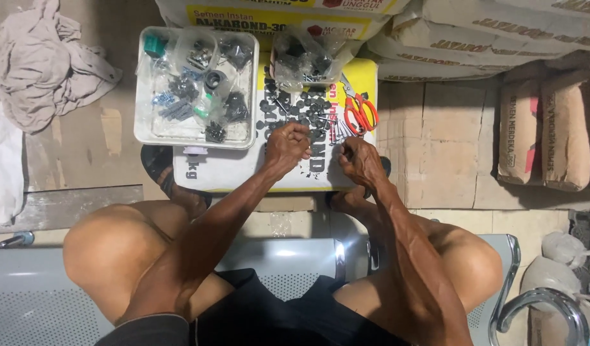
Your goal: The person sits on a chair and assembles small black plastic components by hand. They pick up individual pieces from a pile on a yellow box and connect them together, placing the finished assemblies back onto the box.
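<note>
My left hand (287, 145) hovers over a sack lying flat (240, 168), fingers pinched together on a small dark part among several loose black screws and washers (301, 109). My right hand (359, 160) rests close beside it to the right, fingers curled on a small screw-like piece; what exactly it grips is too small to tell. Orange-handled scissors (360, 112) lie just beyond my right hand on the sack.
A white plastic tray (140, 96) with bagged hardware sits at the sack's left. A clear bag of parts (304, 54) lies behind. Stacked cement sacks (532, 38) fill the back and right. Crumpled cloth (42, 61) lies left. I sit on a perforated metal bench (26, 301).
</note>
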